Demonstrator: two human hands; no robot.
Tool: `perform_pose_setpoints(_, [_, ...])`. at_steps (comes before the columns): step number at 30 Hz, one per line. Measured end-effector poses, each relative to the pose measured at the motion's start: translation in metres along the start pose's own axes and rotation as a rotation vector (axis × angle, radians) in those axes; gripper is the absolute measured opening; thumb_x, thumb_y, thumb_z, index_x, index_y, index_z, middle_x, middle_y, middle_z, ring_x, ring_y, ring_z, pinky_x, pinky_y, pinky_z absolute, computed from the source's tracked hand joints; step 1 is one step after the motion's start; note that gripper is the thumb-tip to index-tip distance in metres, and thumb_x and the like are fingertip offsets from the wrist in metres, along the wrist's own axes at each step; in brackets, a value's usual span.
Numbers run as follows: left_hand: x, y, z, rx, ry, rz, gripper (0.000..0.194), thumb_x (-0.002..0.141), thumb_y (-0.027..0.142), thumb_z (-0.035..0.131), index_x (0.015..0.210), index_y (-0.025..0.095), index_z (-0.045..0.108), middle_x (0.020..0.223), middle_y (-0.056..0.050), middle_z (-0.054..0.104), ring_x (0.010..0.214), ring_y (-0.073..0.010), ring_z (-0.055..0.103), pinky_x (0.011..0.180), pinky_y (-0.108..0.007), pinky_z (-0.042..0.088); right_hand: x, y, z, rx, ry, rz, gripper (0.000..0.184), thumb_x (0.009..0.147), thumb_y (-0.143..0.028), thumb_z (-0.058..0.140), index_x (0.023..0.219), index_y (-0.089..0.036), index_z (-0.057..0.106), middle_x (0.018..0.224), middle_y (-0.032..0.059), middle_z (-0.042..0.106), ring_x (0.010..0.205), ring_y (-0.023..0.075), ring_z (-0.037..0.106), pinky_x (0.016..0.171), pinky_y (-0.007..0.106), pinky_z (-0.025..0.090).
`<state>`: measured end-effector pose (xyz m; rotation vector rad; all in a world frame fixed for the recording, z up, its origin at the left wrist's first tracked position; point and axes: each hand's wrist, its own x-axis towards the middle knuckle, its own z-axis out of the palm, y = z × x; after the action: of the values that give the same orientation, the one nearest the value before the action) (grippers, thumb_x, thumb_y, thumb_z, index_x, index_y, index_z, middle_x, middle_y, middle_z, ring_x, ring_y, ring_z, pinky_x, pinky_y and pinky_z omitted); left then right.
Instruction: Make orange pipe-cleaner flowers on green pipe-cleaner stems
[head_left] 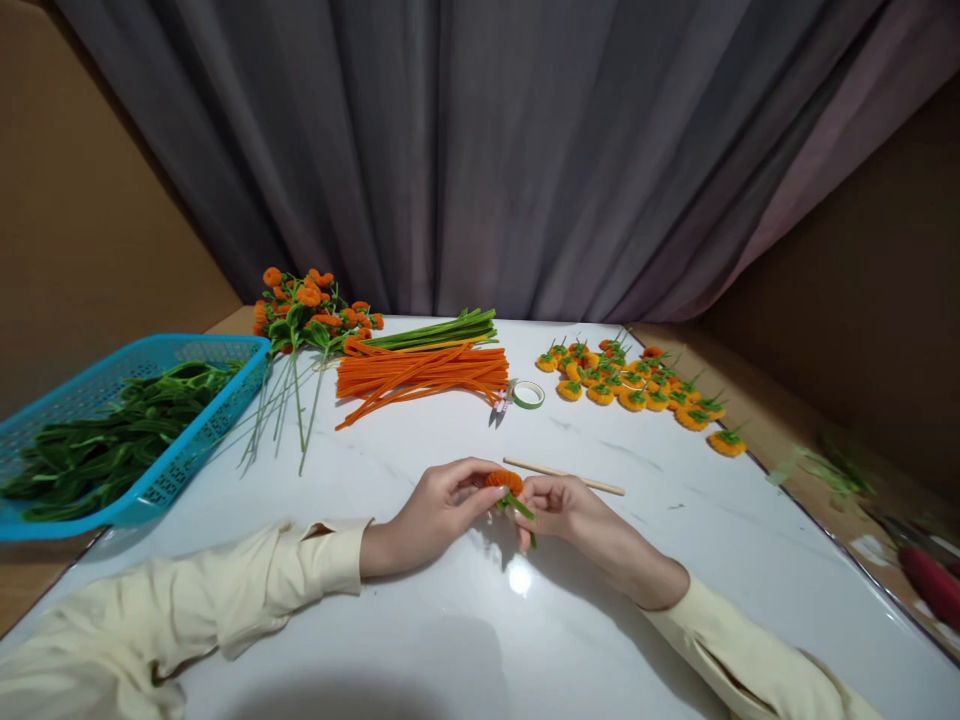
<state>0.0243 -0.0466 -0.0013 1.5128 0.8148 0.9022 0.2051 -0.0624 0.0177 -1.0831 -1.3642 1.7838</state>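
Between my hands, above the white table [420, 640], is an orange pipe-cleaner flower [504, 482]. My left hand [446, 512] pinches it by the side with thumb and fingers. A short green pipe cleaner [519, 507] hangs from the flower's underside. My right hand [559, 508] is closed with its fingertips on this green piece. A thin wooden stick [600, 486] lies on the table just beyond my right hand.
A blue basket [191, 465] of green leaves stands at left. Orange flower stems [307, 300], orange pipe cleaners [420, 372] and green pipe cleaners [442, 332] lie at the back. A tape roll [528, 395] sits near finished flower heads [632, 399]. A red-handled tool [930, 582] lies far right.
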Motion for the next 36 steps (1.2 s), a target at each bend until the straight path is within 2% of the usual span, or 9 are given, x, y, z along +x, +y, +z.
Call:
perform_pose_setpoints(4, [-0.0021, 0.0027, 0.001, 0.04, -0.021, 0.038, 0.021, 0.084, 0.028, 0.057, 0.096, 0.012, 0.063, 0.091, -0.008, 0.066, 0.083, -0.0164, 0.062, 0.076, -0.025, 0.048, 0.0009, 0.0038, 0.0017, 0.017, 0.025, 0.019, 0.014, 0.067, -0.021, 0.062, 0.06, -0.017, 0.05, 0.048, -0.0027, 0.058, 0.045, 0.0095, 0.052, 0.049, 0.022, 0.037])
perform_pose_setpoints(7, [-0.0012, 0.0054, 0.0003, 0.054, -0.032, 0.044, 0.021, 0.084, 0.028, 0.056, 0.097, 0.012, 0.063, 0.094, -0.009, 0.067, 0.086, -0.0167, 0.062, 0.078, -0.025, 0.048, 0.001, 0.005, 0.0003, 0.004, 0.028, 0.008, 0.014, 0.065, -0.021, 0.063, 0.06, -0.016, 0.051, 0.049, -0.0035, 0.057, 0.044, 0.0093, 0.052, 0.047, 0.021, 0.038])
perform_pose_setpoints(11, [0.0019, 0.0043, -0.0024, 0.119, -0.004, 0.075, 0.025, 0.087, 0.03, 0.053, 0.101, 0.013, 0.064, 0.093, -0.008, 0.069, 0.084, -0.0163, 0.064, 0.076, -0.024, 0.05, 0.0007, 0.0043, -0.0045, -0.033, 0.02, -0.002, 0.019, 0.068, -0.029, 0.067, 0.063, -0.014, 0.058, 0.055, 0.0008, 0.063, 0.05, 0.0098, 0.054, 0.054, 0.024, 0.041])
perform_pose_setpoints(17, [0.0004, -0.0007, -0.0054, 0.335, 0.06, 0.274, 0.022, 0.087, 0.025, 0.052, 0.102, 0.015, 0.066, 0.097, -0.007, 0.07, 0.082, -0.0149, 0.065, 0.077, -0.023, 0.051, 0.0029, 0.0025, -0.002, -0.118, 0.038, 0.054, 0.032, 0.066, -0.044, 0.073, 0.068, -0.013, 0.067, 0.059, 0.0032, 0.065, 0.053, 0.0107, 0.051, 0.058, 0.025, 0.041])
perform_pose_setpoints(19, [-0.0002, -0.0004, -0.0053, 0.352, 0.063, 0.296, 0.022, 0.087, 0.024, 0.052, 0.102, 0.015, 0.066, 0.096, -0.006, 0.071, 0.082, -0.0141, 0.065, 0.076, -0.022, 0.051, 0.0027, 0.0011, 0.0012, -0.139, 0.066, 0.055, 0.033, 0.065, -0.046, 0.073, 0.064, -0.013, 0.068, 0.058, 0.0028, 0.063, 0.053, 0.0107, 0.049, 0.058, 0.025, 0.04])
perform_pose_setpoints(24, [0.0006, 0.0004, -0.004, 0.282, 0.048, 0.203, 0.019, 0.088, 0.025, 0.051, 0.099, 0.017, 0.063, 0.093, -0.005, 0.07, 0.078, -0.0135, 0.065, 0.071, -0.022, 0.052, -0.0002, -0.0009, 0.0042, -0.243, 0.117, 0.009, 0.03, 0.074, -0.044, 0.065, 0.07, -0.015, 0.07, 0.059, 0.0022, 0.063, 0.055, 0.0114, 0.048, 0.058, 0.025, 0.038])
perform_pose_setpoints(29, [0.0016, 0.0004, -0.0043, 0.183, -0.009, 0.036, 0.013, 0.089, 0.031, 0.049, 0.094, 0.019, 0.047, 0.074, -0.001, 0.065, 0.065, -0.0121, 0.062, 0.061, -0.022, 0.05, -0.0023, 0.0011, 0.0024, -0.402, 0.151, -0.054, 0.029, 0.079, -0.034, 0.056, 0.06, -0.015, 0.066, 0.056, 0.0014, 0.06, 0.054, 0.0117, 0.048, 0.055, 0.025, 0.035])
perform_pose_setpoints(32, [0.0033, 0.0014, -0.0058, 0.204, -0.042, 0.031, 0.013, 0.089, 0.031, 0.048, 0.094, 0.019, 0.044, 0.077, -0.001, 0.064, 0.067, -0.0115, 0.061, 0.061, -0.021, 0.048, -0.003, 0.0019, 0.0012, -0.437, 0.161, -0.066, 0.028, 0.079, -0.03, 0.055, 0.058, -0.015, 0.065, 0.056, 0.0009, 0.059, 0.054, 0.0117, 0.049, 0.056, 0.024, 0.035])
perform_pose_setpoints(36, [0.006, 0.0, -0.0077, 0.174, -0.095, 0.013, 0.016, 0.09, 0.032, 0.046, 0.099, 0.02, 0.042, 0.063, 0.004, 0.055, 0.056, -0.0099, 0.055, 0.054, -0.02, 0.044, -0.004, 0.0018, -0.0002, -0.48, 0.156, -0.084, 0.027, 0.079, -0.027, 0.054, 0.057, -0.015, 0.064, 0.057, 0.0007, 0.059, 0.053, 0.0109, 0.046, 0.053, 0.024, 0.032])
